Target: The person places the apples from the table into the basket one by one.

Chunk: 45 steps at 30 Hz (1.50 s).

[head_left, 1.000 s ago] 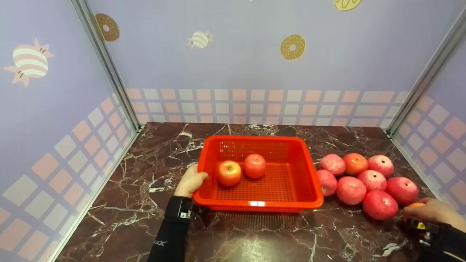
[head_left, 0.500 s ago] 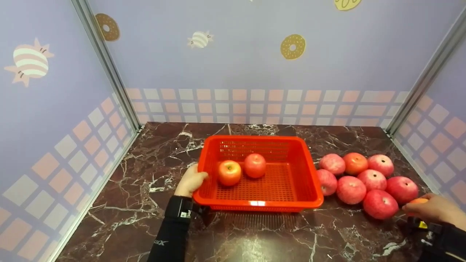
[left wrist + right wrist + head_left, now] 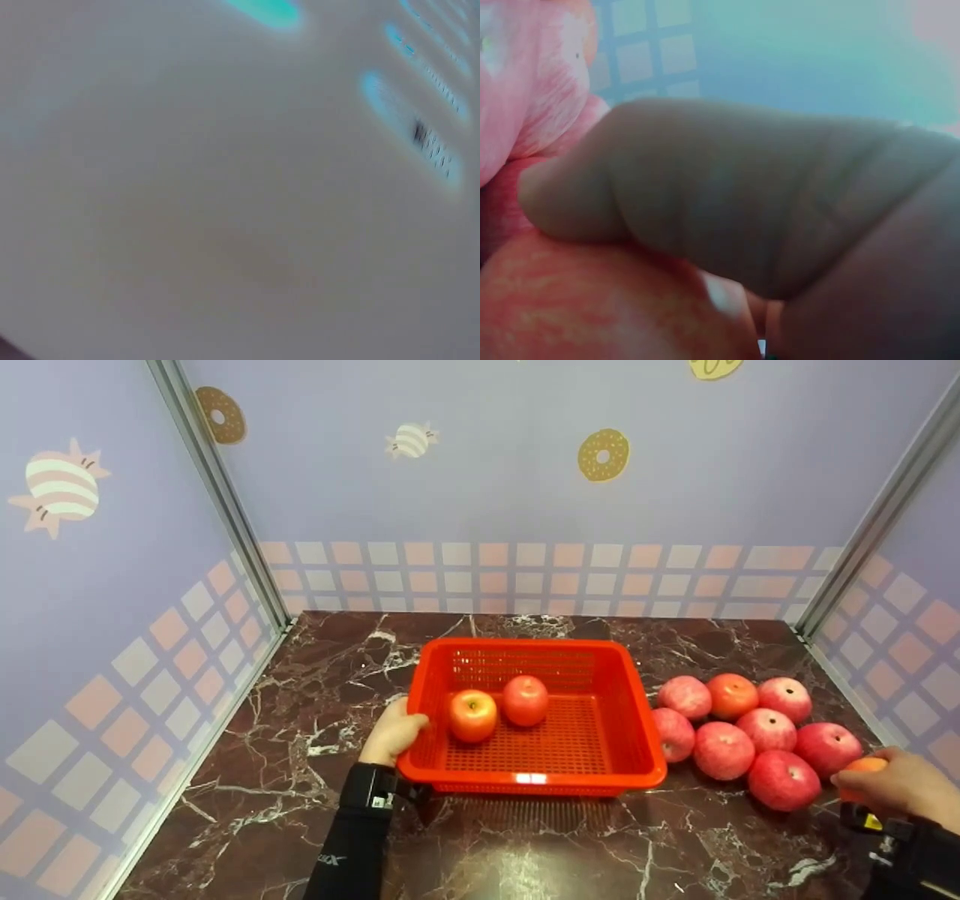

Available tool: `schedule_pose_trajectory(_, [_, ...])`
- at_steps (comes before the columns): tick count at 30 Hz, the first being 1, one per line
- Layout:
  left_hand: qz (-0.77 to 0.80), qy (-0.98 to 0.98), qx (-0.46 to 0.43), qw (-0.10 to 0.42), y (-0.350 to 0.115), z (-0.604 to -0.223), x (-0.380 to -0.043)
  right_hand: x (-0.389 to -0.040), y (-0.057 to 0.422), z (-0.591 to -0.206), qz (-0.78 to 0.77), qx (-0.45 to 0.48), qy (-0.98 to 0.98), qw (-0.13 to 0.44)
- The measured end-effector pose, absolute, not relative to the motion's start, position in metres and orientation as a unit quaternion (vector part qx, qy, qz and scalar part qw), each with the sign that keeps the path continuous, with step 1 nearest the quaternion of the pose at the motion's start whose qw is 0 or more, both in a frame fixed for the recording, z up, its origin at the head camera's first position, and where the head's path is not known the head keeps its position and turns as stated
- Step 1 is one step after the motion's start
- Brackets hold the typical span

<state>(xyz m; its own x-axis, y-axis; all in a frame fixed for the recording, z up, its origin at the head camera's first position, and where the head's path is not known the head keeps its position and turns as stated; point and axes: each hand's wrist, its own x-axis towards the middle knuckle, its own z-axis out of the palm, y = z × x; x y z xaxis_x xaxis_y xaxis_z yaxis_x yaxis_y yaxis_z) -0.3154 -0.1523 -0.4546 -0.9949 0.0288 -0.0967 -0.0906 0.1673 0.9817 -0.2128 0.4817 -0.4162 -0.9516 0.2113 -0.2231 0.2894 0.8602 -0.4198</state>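
My left hand [image 3: 395, 733] grips the left rim of a red plastic basket [image 3: 649, 750], the thumb over the edge. Inside the basket lie a yellow-red apple [image 3: 472, 717] and a redder apple [image 3: 526, 701], side by side in its left half. At the far right my right hand [image 3: 904, 785] holds an orange-red apple [image 3: 866, 765], mostly covered by the fingers in the head view. In the right wrist view the thumb lies across the top of that apple [image 3: 607, 307]. The left wrist view is blurred, with only a pale surface and slots showing.
Several pink and red apples [image 3: 724, 751] sit clustered between the basket and my right hand, the leftmost against the basket's side. Beneath is a dark marbled tabletop [image 3: 300, 810]. Patterned walls [image 3: 487, 495] enclose the table at the back and both sides.
My right hand has moved slightly up and right with the orange-red apple, and more of that apple shows. My left hand and the basket have stayed put.
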Motion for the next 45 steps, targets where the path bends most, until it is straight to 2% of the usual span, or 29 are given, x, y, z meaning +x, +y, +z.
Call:
schedule_pose_trajectory(17, [0.649,0.760,-0.005,0.037,-0.153,-0.456,-0.315,-0.214,0.452,-0.398,-0.275,0.091,0.957,0.021])
schedule_pose_trajectory(38, [0.654,0.755,-0.017,0.040,-0.153,-0.457,-0.315,-0.221,0.406,-0.386,-0.261,0.041,0.965,0.009])
schedule_pose_trajectory(45, [0.654,0.755,-0.011,0.043,-0.153,-0.457,-0.317,-0.227,0.390,-0.383,-0.238,0.015,0.971,-0.014])
